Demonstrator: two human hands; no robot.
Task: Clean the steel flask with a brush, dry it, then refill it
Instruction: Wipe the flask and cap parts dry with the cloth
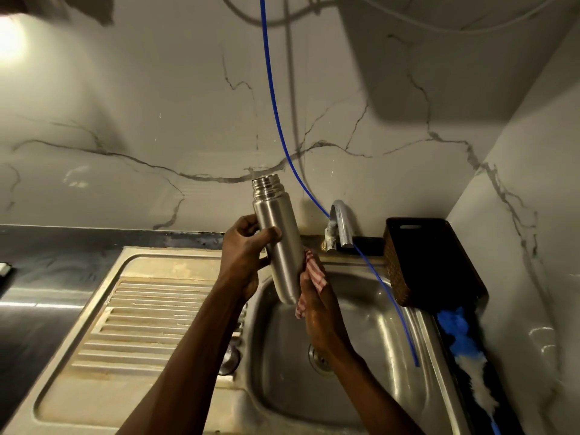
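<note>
Flask: the flask (277,243) is uncapped, tilted above the sink (370,324).
Grip: the left hand (243,255) wraps its middle; the right hand (317,306) presses a cloth (312,279) against its base.
Risk: wet steel may slip into the basin.

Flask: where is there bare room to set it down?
The ribbed drainboard, left of the sink bowl, is bare. The dark counter beyond it also. Right is crowded: basket and brush on the ledge.

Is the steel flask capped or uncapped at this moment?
Uncapped: the steel flask shows bare neck threads and no cap, gripped by the left hand above the sink.
</note>
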